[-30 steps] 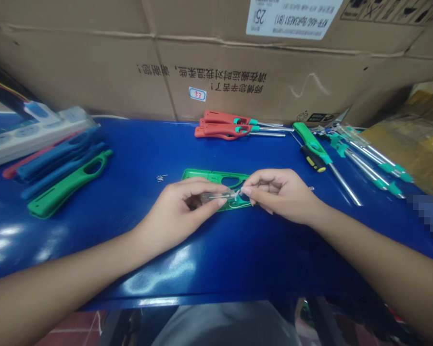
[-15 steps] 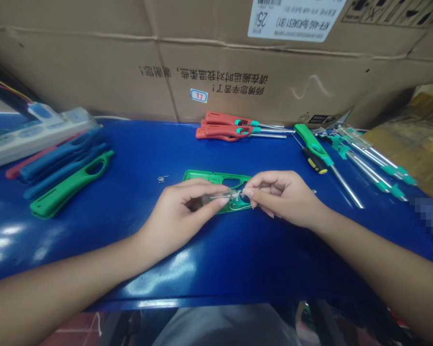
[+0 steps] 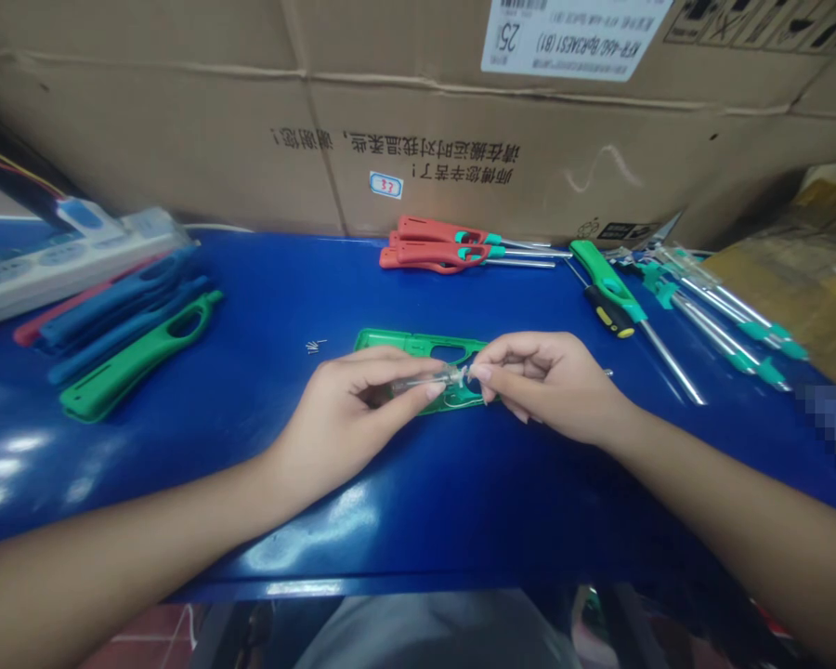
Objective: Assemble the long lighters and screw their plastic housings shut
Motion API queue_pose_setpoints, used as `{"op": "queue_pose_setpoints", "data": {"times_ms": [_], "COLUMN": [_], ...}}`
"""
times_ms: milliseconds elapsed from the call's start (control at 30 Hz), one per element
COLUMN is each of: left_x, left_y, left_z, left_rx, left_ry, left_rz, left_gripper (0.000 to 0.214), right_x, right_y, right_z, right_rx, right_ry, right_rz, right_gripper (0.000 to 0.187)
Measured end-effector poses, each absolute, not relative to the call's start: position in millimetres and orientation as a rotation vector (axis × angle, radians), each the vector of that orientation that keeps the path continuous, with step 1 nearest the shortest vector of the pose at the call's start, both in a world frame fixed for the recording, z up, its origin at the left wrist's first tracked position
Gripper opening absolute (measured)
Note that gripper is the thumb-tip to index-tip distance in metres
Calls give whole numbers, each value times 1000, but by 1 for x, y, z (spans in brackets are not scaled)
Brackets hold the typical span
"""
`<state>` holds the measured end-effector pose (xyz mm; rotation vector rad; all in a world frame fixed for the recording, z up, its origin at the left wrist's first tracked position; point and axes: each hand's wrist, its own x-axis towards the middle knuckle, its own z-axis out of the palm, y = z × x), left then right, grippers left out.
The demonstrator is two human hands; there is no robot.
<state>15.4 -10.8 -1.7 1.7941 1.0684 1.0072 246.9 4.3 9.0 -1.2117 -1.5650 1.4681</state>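
Observation:
Between the thumb and fingers of my left hand (image 3: 362, 395) is a clear lighter fuel tank (image 3: 422, 379), its valve end pointing right. My right hand (image 3: 550, 386) pinches at that valve end; what its fingertips hold is too small and covered to make out. Under both hands lies an open green lighter housing half (image 3: 390, 340), hollow side up, with a thin pale wire along its lower edge. A small metal tip (image 3: 607, 373) shows just past my right hand. Several tiny screws (image 3: 313, 346) lie on the blue table left of the housing.
Red lighters (image 3: 436, 251) lie at the back against a cardboard box (image 3: 202, 139). Right of them are a green lighter (image 3: 603, 279), a screwdriver (image 3: 609, 311) and several metal lighter tubes (image 3: 724, 334). Housing shells (image 3: 139, 362) and a power strip (image 3: 42, 265) sit left.
Both hands stay in nearly the same place over the green housing, with the fuel tank still in my left hand. The whole view has shifted very slightly.

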Motion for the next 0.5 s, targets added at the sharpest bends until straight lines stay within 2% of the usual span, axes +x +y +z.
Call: {"op": "queue_pose_setpoints", "data": {"times_ms": [500], "left_x": [16], "left_y": [-12], "left_z": [-2], "left_rx": [1783], "left_ry": [1113], "left_rz": [1013], "left_gripper": [16], "right_x": [247], "right_y": [4], "right_z": [8], "right_rx": [-1164], "right_ry": [-1547], "right_rz": [1486], "right_gripper": [24]}}
